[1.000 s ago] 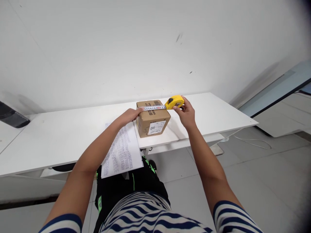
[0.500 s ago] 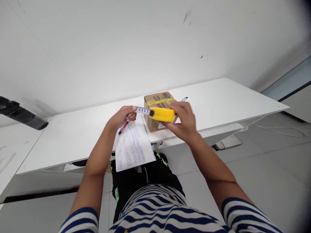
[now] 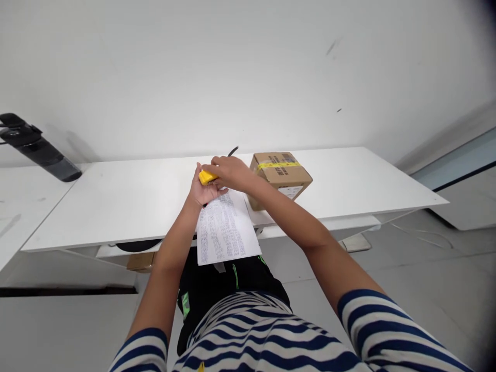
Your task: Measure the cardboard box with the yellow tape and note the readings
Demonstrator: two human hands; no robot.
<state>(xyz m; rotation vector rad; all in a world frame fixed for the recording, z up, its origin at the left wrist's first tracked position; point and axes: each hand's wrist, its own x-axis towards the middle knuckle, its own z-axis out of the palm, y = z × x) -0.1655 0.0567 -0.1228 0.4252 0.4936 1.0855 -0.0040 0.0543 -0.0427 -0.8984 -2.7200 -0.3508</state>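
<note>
A yellow tape measure (image 3: 207, 176) is gripped in my right hand (image 3: 231, 173), whose fingers curl over it from above and hide most of its body. Below and to the left, my left hand (image 3: 204, 192) is turned palm up with its fingers stretched out, and the tape measure rests against it. No blade shows. A black strap (image 3: 233, 151) sticks up behind my right hand. Under both hands lies a handwritten sheet of paper (image 3: 227, 232), overhanging the table's front edge. A taped cardboard box (image 3: 281, 170) stands to the right, partly behind my right forearm.
The white table (image 3: 127, 201) runs along a white wall. At its left end a dark bottle (image 3: 42, 150) stands near the wall. Beneath the tabletop there is a shelf with a brown box (image 3: 141, 262). On the floor at right lies a pale flat object (image 3: 356, 243).
The short length of blade that my left hand pinched is out of sight. My right hand has brought the tape measure left, onto my left hand, which has opened. The view has shifted slightly.
</note>
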